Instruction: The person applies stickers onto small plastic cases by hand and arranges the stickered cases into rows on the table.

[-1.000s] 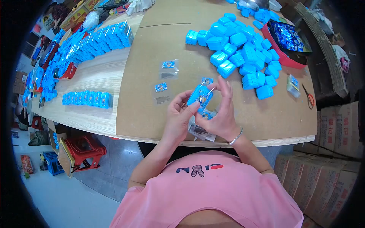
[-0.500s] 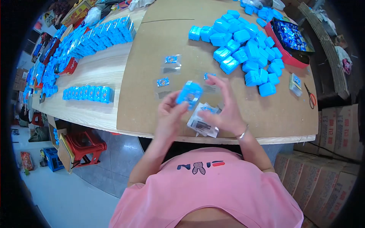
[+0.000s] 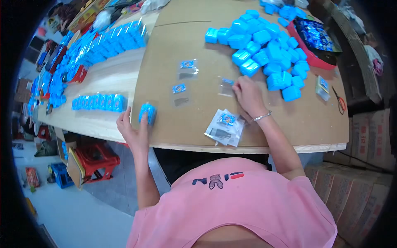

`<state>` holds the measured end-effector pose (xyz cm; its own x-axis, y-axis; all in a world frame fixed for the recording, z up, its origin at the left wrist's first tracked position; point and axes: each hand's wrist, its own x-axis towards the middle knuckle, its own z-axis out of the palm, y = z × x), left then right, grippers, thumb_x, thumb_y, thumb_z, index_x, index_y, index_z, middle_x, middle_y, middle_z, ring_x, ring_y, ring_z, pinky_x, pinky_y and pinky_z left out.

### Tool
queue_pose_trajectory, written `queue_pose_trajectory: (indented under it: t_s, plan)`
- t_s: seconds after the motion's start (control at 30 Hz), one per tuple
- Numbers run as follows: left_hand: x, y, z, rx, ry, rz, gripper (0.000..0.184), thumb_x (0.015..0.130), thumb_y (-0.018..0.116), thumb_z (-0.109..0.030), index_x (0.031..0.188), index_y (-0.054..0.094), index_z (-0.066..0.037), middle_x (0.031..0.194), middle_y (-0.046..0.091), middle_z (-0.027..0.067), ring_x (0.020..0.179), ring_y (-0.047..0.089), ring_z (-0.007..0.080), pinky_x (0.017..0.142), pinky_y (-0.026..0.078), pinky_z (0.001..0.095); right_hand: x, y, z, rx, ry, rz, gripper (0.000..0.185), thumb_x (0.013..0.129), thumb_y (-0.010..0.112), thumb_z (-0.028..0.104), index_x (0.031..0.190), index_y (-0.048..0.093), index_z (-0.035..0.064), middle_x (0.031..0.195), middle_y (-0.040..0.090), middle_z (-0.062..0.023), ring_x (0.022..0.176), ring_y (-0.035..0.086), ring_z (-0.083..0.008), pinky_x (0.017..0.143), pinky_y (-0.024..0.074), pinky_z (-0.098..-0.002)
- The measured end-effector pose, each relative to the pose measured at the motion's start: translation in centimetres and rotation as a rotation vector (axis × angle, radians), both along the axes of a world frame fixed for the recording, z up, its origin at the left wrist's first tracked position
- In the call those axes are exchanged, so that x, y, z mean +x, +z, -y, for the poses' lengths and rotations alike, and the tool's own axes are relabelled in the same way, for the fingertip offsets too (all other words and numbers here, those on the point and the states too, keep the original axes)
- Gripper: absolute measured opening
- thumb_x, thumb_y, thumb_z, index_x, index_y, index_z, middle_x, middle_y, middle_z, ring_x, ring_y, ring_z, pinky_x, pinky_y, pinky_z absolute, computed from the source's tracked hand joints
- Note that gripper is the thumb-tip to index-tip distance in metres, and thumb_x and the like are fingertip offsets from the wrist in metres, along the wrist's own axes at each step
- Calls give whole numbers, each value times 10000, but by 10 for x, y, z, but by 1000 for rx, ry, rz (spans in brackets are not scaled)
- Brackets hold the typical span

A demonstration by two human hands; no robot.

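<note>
A small blue box in clear wrap [image 3: 147, 113] stands near the left edge of the brown board. My left hand [image 3: 134, 130] is beside it, fingers spread, the thumb against its near side. With curled fingers, my right hand [image 3: 249, 98] pinches the right edge of a small clear plastic bag [image 3: 226, 87] with a printed label. Two similar bags, an upper one [image 3: 188, 69] and a lower one [image 3: 180, 94], lie flat to the left. Closer to me is a small stack of such bags [image 3: 225, 129].
A heap of blue boxes [image 3: 262, 51] covers the back right, beside a red tray [image 3: 308, 56] of shiny blue packets. Orange-handled scissors [image 3: 340, 103] and a small clear case [image 3: 322, 89] lie right. Wrapped blue boxes form a row [image 3: 99, 102] at left.
My left hand has moved left with the blue box, set it down on the board and opened. My right hand has moved up and right, closing on a plastic bag's edge.
</note>
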<state>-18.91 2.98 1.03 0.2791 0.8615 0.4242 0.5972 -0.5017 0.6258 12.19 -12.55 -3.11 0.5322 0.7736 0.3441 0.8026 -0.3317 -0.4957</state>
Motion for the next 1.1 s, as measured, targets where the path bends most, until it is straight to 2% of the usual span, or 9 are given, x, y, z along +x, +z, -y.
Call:
queue_pose_trajectory:
  t_s: [0.23, 0.3, 0.33, 0.47, 0.73, 0.87, 0.97, 1.07, 1.1]
  plan:
    - [112, 7, 48, -214, -661, 124, 380, 769, 709, -103, 1111, 589, 9, 1042, 586, 131, 960, 558, 204, 847, 444, 303, -53, 46, 25, 261, 222, -22, 46, 797, 611, 37, 794, 567, 48, 775, 545, -56, 664, 501, -207, 626, 420, -317]
    - [127, 0, 47, -864, -696, 420, 234, 782, 696, -47, 1004, 636, -2, 872, 638, 60, 794, 585, 111, 709, 457, 204, -52, 51, 30, 294, 262, 36, 44, 808, 607, 20, 805, 576, 51, 796, 559, -36, 674, 501, -163, 628, 421, -290]
    - [134, 3, 50, -862, -717, 414, 234, 782, 696, -47, 1004, 636, -2, 872, 638, 60, 794, 585, 111, 709, 457, 204, -48, 54, 34, 298, 243, 44, 44, 808, 607, 20, 805, 576, 51, 796, 559, -36, 674, 501, -163, 628, 421, -290]
    - [147, 18, 77, -1070, -851, 716, 94, 799, 663, 6, 891, 664, -13, 746, 639, 10, 651, 541, 45, 581, 404, 137, -42, 56, 52, 515, 157, -1288, 50, 831, 620, 8, 838, 592, 49, 810, 576, 6, 692, 490, -74, 625, 411, -218]
    - [191, 7, 88, -780, -923, 341, 119, 852, 637, -114, 792, 644, -12, 644, 612, -9, 580, 476, 62, 533, 393, 200, -20, 55, 77, 593, -54, -866, 84, 810, 654, 21, 892, 633, 19, 764, 600, 16, 690, 493, -53, 650, 412, -188]
    - [246, -12, 73, -191, -811, 266, 188, 847, 613, -187, 966, 594, -43, 929, 583, 135, 771, 566, 284, 664, 445, 403, 8, 46, 92, 541, -205, -385, 30, 822, 655, 26, 847, 653, 10, 751, 572, 38, 678, 475, -67, 653, 405, -185]
    - [280, -36, 60, -79, -714, 43, 265, 841, 609, -214, 1046, 562, -52, 1053, 513, 183, 907, 536, 366, 746, 433, 453, 10, 50, 99, 472, -223, -464, 36, 825, 656, 32, 851, 662, 9, 757, 583, 38, 668, 465, -61, 649, 397, -181]
    - [280, -47, 51, -124, -766, 152, 298, 806, 641, -227, 1039, 588, -49, 975, 564, 156, 813, 564, 311, 711, 459, 406, 9, 58, 103, 470, -221, -597, 36, 825, 658, 35, 851, 664, 10, 755, 585, 39, 664, 461, -55, 643, 393, -178]
    - [269, -49, 47, -457, -744, 268, 308, 789, 650, -222, 1039, 600, -49, 934, 582, 141, 775, 564, 275, 687, 464, 379, 6, 59, 102, 472, -216, -675, 36, 826, 659, 36, 852, 665, 11, 754, 586, 39, 662, 459, -53, 639, 391, -176]
